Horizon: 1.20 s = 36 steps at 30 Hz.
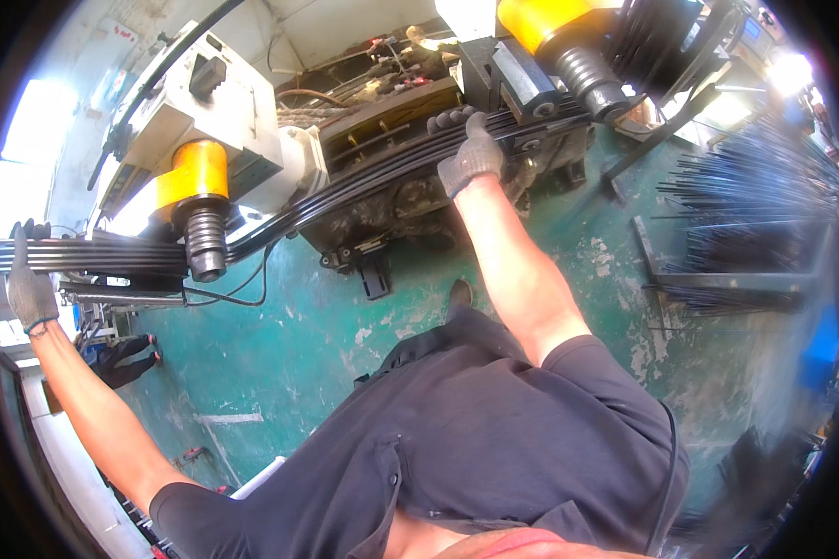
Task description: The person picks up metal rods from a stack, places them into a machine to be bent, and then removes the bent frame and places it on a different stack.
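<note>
A bundle of long dark metal rods (384, 168) runs across the machine in front of me, from the far left to the upper right. My left hand (30, 283), in a grey knit glove, is at the bundle's left end, its fingers reaching over the rods. My right hand (472, 150), gloved alike, lies on the bundle right of centre, fingers over its far side, thumb along the top. Between my hands a ribbed metal cylinder (205, 241) under a yellow housing stands at the rods. Another ribbed cylinder (591, 80) is right of my right hand. The undersides of both hands are hidden.
Behind the rods, a trough (391, 115) adjoins cluttered parts. Black cables (262, 279) hang below the left machine head (231, 119). At right, many thin rods (748, 202) lie on a metal rack (734, 281). Another person's legs (126, 360) show at lower left on the green floor.
</note>
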{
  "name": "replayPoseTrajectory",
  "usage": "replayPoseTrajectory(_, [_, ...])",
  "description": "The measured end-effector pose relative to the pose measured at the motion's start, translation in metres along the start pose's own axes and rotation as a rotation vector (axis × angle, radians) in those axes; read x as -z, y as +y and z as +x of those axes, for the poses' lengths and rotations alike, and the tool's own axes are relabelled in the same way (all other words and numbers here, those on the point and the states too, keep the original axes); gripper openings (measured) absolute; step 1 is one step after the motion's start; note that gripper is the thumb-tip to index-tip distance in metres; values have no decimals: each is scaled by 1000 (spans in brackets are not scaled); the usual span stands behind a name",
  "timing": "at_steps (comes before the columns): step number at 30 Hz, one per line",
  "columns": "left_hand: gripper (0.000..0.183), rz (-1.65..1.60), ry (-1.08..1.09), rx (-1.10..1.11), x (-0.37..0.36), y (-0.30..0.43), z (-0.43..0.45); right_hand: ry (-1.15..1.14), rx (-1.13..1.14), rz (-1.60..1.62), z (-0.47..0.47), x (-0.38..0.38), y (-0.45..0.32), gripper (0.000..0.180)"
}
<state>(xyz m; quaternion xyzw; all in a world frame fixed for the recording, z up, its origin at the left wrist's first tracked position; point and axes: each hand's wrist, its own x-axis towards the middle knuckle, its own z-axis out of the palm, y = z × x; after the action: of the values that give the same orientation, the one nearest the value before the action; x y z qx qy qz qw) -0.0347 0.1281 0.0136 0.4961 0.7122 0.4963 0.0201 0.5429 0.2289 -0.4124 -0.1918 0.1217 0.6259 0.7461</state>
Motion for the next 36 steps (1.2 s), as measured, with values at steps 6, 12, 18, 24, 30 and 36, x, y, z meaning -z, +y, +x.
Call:
replayPoseTrajectory(6, [51, 902, 10, -431, 84, -13, -46, 30, 39, 17, -39, 0, -6, 20])
replayPoseTrajectory(12, [57, 198, 204, 29, 53, 64, -196, 99, 124, -17, -137, 69, -63, 19])
replayPoseTrajectory(18, [41, -208, -51, 81, 5, -21, -291, 321, 358, -122, -233, 162, -194, 20])
replayPoseTrajectory(24, [35, -640, -432, 236, -167, -68, -442, 454, 758, -274, -332, 236, -383, 17])
replayPoseTrajectory(30, [30, -1009, -812, 729, -267, -50, -641, 488, 1007, -406, -407, 273, -572, 27])
replayPoseTrajectory(36, [12, -1109, -665, 1326, -369, 23, -862, 525, 1111, -556, -453, 307, -775, 28])
